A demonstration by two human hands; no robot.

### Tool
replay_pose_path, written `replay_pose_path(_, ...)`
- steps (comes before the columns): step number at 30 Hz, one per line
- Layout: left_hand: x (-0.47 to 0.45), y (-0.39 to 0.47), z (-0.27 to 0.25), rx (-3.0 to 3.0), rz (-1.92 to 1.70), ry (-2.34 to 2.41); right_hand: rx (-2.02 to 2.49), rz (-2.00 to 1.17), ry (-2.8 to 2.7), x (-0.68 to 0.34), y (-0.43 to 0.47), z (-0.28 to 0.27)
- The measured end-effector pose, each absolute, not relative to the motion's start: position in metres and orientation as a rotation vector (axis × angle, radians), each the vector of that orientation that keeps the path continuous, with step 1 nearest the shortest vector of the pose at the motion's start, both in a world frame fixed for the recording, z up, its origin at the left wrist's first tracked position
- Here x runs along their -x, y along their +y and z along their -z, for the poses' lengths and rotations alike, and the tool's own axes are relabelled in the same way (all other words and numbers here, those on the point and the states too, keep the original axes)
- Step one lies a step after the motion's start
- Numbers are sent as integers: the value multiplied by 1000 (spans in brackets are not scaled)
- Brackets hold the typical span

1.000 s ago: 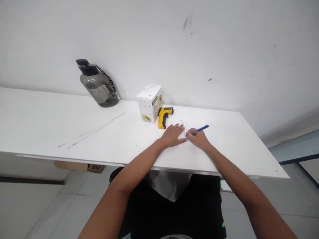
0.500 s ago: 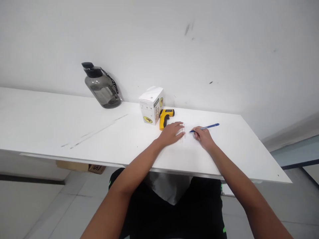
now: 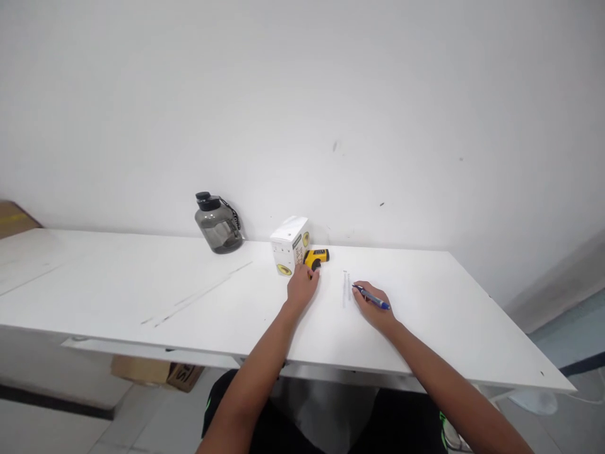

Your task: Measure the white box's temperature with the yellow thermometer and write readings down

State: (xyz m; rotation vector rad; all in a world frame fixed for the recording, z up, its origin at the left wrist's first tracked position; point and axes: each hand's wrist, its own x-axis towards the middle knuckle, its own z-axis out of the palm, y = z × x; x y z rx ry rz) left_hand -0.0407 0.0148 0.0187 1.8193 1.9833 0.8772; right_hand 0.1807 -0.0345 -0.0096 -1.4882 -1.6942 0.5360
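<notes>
My left hand (image 3: 303,287) is closed around the handle of a yellow and black infrared thermometer (image 3: 319,256), which lies on the white table. Its grip is mostly hidden by my fingers. Right behind it stands a white box (image 3: 285,250) with avocado pictures and lettering on its sides. In my right hand (image 3: 377,310) is a blue pen (image 3: 373,297), pinched between the fingers with its tip pointing left. Faint columns of handwriting (image 3: 346,290) show just left of the pen tip; I cannot tell whether they are on white paper or on the tabletop.
A grey translucent water bottle (image 3: 219,226) with a black cap and strap stands near the wall, left of the box. The white table (image 3: 189,340) ends at the right. A cardboard box (image 3: 17,219) shows at far left, another carton (image 3: 155,372) below the table.
My left hand has moved from lying spread beside the writing to the thermometer's handle. My right hand has tilted the pen so its rear end points down and right. The view has tipped upward.
</notes>
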Motion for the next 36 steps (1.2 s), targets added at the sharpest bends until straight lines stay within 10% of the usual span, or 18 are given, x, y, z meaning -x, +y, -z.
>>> replay_pose_path(7,45,14,-23,-1763,-638,2093,1547,-204,-1800,-198,-26,11)
replay_pose_path(36,36,11,-25,-1848,-430,2090,1620,-680,-1392,-208,-18,4)
